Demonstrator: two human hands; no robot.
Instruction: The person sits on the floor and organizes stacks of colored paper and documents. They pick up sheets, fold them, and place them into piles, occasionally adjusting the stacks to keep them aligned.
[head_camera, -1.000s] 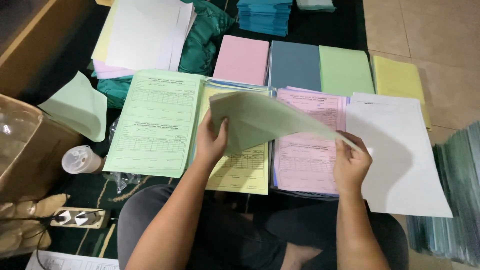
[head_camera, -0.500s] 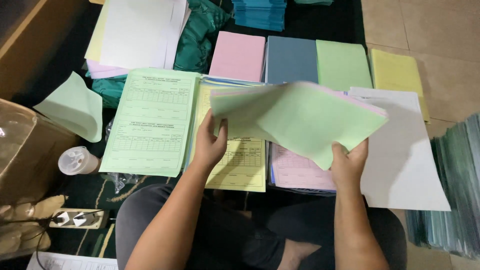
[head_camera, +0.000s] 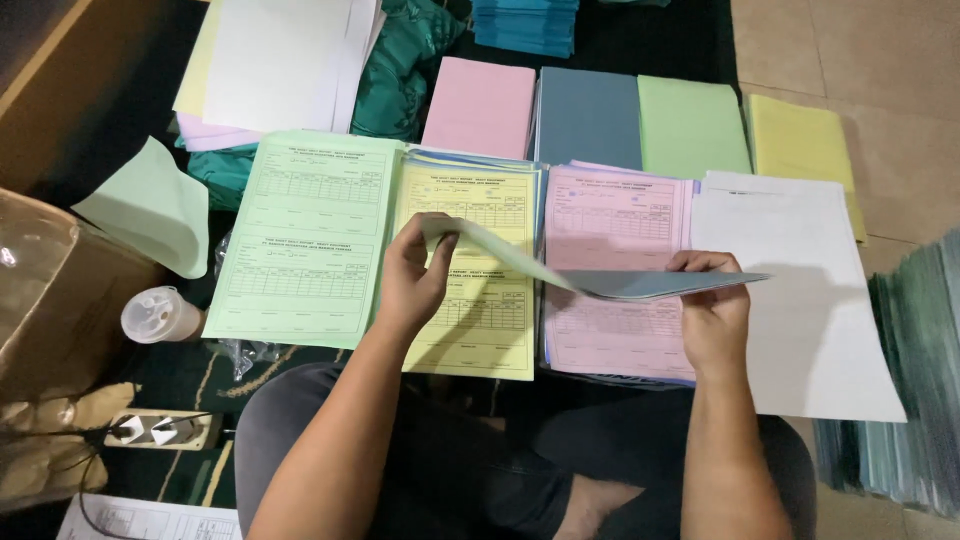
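- A brown cardboard box (head_camera: 50, 300) covered in clear film was seen at the far left, with a white power strip (head_camera: 160, 430) on the floor below it.
- A small translucent plastic bottle (head_camera: 160, 315) was laid on its side just beside the box, and a loose pale green sheet (head_camera: 150, 205) lay curled above it.
- A stack of green printed forms (head_camera: 300, 235) was set out flat on the dark floor mat, its right edge touching a stack of yellow printed forms (head_camera: 475, 320).
- The left hand (head_camera: 415, 270) was held over the yellow stack, closed in a pinch on the left end of a thin set of sheets (head_camera: 600, 280).
- The set of sheets was held nearly edge-on above the yellow and pink stacks, spanning between both hands; a pale green face was shown at its left and a grey-blue one at its right.
- A stack of pink printed forms (head_camera: 615, 225) was placed under the held sheets, just beside the yellow stack.
- The right hand (head_camera: 715, 320) was closed on the right part of the sheets, fingers curled beneath them.
- A stack of white paper (head_camera: 800, 300) was laid to the right of the pink forms.
- Behind the forms, plain pink (head_camera: 480, 105), grey-blue (head_camera: 588, 115), light green (head_camera: 692, 125) and yellow (head_camera: 800, 140) stacks were ranged in a row.
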